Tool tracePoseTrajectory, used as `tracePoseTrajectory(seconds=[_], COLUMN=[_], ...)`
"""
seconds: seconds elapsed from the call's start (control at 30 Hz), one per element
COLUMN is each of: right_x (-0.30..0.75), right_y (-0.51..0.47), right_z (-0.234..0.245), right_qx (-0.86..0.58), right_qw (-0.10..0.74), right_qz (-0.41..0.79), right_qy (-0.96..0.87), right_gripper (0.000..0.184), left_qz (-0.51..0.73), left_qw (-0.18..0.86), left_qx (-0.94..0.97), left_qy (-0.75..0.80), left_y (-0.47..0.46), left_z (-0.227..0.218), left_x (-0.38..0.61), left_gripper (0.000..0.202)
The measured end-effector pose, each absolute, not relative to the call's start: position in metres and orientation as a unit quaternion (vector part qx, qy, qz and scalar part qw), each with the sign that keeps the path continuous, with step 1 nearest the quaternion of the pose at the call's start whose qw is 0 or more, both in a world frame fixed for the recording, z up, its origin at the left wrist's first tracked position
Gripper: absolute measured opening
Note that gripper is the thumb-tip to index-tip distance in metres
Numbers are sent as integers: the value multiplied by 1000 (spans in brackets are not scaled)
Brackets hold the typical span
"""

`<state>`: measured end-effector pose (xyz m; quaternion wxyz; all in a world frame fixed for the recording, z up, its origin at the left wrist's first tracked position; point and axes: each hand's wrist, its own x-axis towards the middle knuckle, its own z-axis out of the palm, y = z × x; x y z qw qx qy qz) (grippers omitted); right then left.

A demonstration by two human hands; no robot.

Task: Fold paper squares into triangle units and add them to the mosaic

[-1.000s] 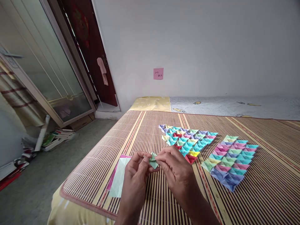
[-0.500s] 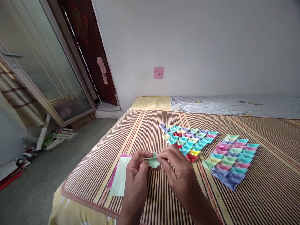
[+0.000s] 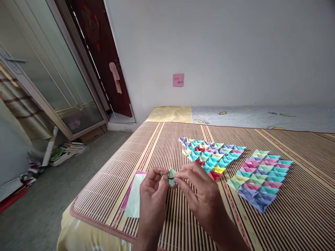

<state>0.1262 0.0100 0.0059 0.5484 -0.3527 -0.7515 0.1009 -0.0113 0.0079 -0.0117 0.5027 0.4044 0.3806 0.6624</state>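
The left hand (image 3: 154, 191) and right hand (image 3: 201, 186) are pinched on opposite ends of a green origami piece (image 3: 171, 181), presumably so its folds are steadied.

Two bare hands face each other at close range, their fingertips near one another but apart. The left hand (image 3: 153, 190) turns its palm inward, the thumb (image 3: 163, 184) pointing away from the body and the index finger (image 3: 156, 170) curled toward its tip in a pinch. The right hand (image 3: 204, 188) shows its back, thumb and bent index finger pinched together. The left forearm (image 3: 146, 238) rises steeply; the right forearm (image 3: 230, 235) slants in from the lower right.
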Motion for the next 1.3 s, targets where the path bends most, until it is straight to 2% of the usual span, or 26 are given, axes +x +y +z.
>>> tracePoseTrajectory(seconds=[0.2, 0.5, 0.77, 1.0, 1.13, 1.2, 1.3], right_x=[127, 125, 122, 121, 117, 116, 114], right_y=[10, 9, 10, 13, 14, 16, 20], right_z=[8, 6, 6, -2, -8, -11, -15], right_qx=[-352, -361, -405, -462, -498, -512, -503], right_qw=[581, 565, 510, 465, 433, 429, 441], right_qz=[78, 53, 14, -95, -106, -110, -94], right_qy=[-730, -740, -759, -749, -744, -736, -737], right_gripper=[16, 19, 15, 24, 18, 18, 17], left_qz=[669, 651, 647, 650, 644, 651, 636], left_qw=[492, 425, 463, 474, 477, 498, 622], left_qx=[392, 453, 436, 419, 417, 387, 275], left_qy=[395, 437, 419, 421, 429, 423, 365], left_y=[7, 1, 1, 5, 5, 6, 11], left_z=[-10, -9, -7, -15, -20, -19, -17], left_x=[-12, -8, -3, 5, 9, 9, 5], left_gripper=[22, 14, 16, 24, 29, 29, 29])
